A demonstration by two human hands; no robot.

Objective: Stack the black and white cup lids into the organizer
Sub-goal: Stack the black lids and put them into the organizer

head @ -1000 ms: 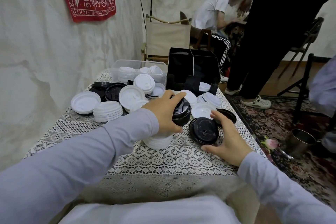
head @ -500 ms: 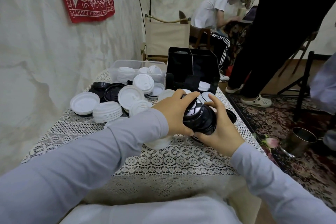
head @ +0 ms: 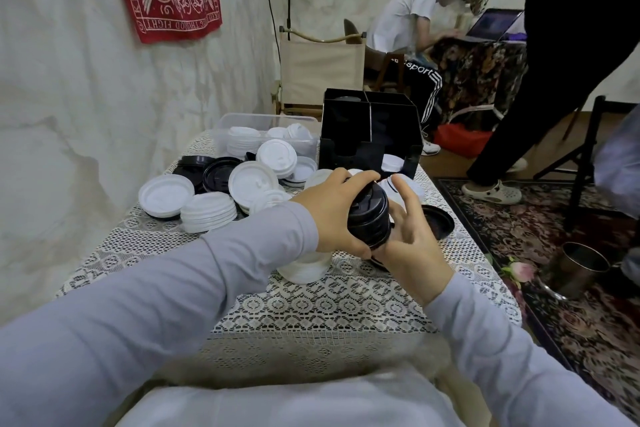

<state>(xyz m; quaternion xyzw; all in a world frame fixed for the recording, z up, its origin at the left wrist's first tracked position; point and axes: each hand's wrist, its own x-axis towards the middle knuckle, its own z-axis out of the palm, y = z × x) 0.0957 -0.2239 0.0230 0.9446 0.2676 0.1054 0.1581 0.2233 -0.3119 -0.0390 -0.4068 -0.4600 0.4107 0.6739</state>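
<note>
Stacks of white lids [head: 207, 211] sit at the left of the counter [head: 329, 305], with loose black lids [head: 221, 175] behind them and a clear bin [head: 266, 128] of more white ones further back. The left hand [head: 332, 215] grips a black stack [head: 370, 215], fingers curled over its top and thumb under it, so the stack is held tilted above the counter, just short of the organizer [head: 370, 128]. The right hand [head: 408, 236] is released, its straight fingers spread and its palm bracing the stack's lower side. A lone black lid [head: 438, 218] lies just beyond it.

The stack looks likely to fan apart if the grip loosens while it is tilted, since only pressure from both sides holds it together. The left sleeve could also knock the white pile [head: 304, 267] under the wrist.

The organizer's compartments are too dark to read, the number of lids in the stack cannot be counted, and the right thumb is hidden.
</note>
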